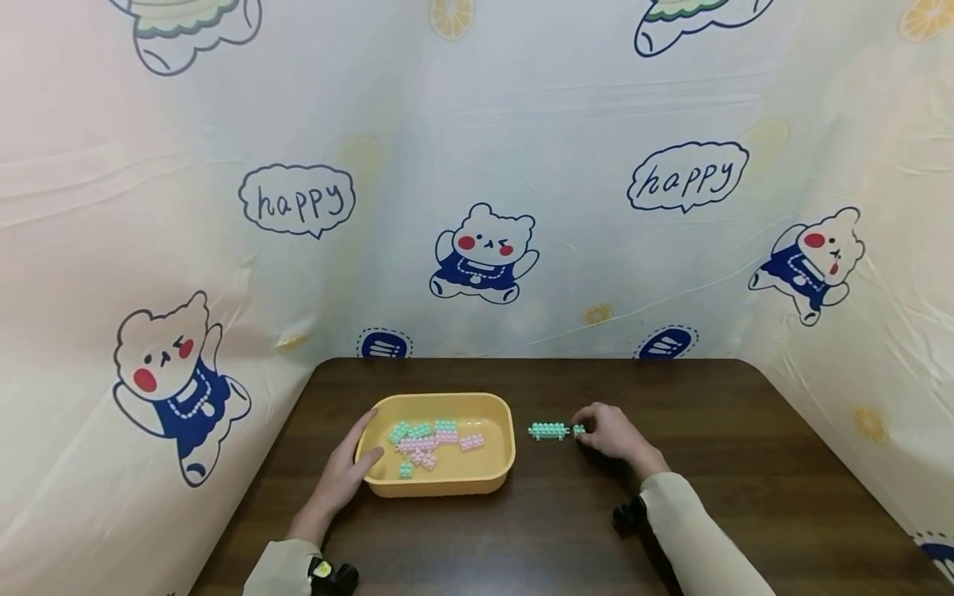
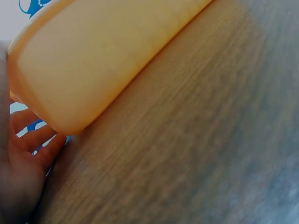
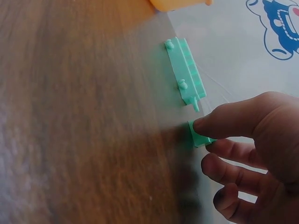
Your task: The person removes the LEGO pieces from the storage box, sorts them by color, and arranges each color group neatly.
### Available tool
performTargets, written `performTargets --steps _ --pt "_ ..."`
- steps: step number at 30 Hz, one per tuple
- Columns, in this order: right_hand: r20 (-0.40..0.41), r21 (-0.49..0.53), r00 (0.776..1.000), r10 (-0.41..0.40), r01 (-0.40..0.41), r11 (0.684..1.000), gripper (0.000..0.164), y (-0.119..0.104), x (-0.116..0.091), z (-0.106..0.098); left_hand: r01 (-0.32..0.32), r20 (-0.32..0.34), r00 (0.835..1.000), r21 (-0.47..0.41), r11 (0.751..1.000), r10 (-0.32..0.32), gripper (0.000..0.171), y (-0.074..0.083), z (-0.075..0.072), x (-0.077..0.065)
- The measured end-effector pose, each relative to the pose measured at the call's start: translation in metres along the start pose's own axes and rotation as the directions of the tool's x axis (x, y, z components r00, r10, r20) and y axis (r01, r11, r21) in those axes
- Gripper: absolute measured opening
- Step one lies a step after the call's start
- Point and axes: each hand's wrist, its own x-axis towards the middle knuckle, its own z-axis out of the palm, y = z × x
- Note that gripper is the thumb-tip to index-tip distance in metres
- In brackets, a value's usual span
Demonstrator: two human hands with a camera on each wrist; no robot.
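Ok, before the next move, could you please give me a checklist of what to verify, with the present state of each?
1. Small green block held: ok, pinched in the right hand.
2. Long green piece pointing properly: ok, its end peg faces the small block.
3. The two joined, if that is wanted: not ok, a gap shows in the right wrist view.
4. Hole in the small block lined up with the peg: cannot tell, no hole is visible.
5. Tray steadied: ok, left hand holds its left end.
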Motion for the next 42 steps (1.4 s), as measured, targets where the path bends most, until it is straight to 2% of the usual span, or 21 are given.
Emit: performTargets --steps 12,16,24,27,32,37,42 --pt "0.021 0.014 1.000 0.012 -0.012 1.000 0.021 -0.002 0.000 0.001 0.001 -0.001 1.000 -0.005 1.000 -0.001 0.063 -0.003 0.000 0.001" --pt "0.025 0.011 1.000 0.005 -0.005 1.000 0.022 -0.002 0.000 0.000 0.019 0.011 1.000 0.000 1.000 -0.019 0.064 -0.001 0.000 0.000" --pt "0.001 0.063 0.999 -0.046 0.046 0.997 0.024 -0.006 0.001 -0.015 0.035 0.035 0.999 -0.017 0.999 -0.035 0.065 0.029 -0.007 -0.006" --pt "-0.022 0.105 0.998 -0.058 0.060 0.993 0.025 -0.011 0.005 -0.021 0.015 0.026 1.000 0.015 1.000 -0.015 0.065 0.022 -0.006 -0.004" --pt "-0.067 0.137 0.995 -0.078 0.087 0.987 0.024 -0.027 0.015 -0.028 -0.012 0.002 1.000 0.017 1.000 0.012 0.064 -0.001 -0.002 0.001" --pt "-0.088 0.151 0.994 -0.067 0.080 0.985 0.022 -0.053 0.025 -0.033 -0.020 -0.005 1.000 0.015 1.000 0.020 0.063 -0.005 -0.002 0.001" --pt "-0.103 0.182 0.990 -0.100 0.118 0.976 0.020 -0.076 0.035 -0.035 -0.022 -0.007 1.000 0.021 1.000 0.022 0.064 -0.003 -0.002 0.002"
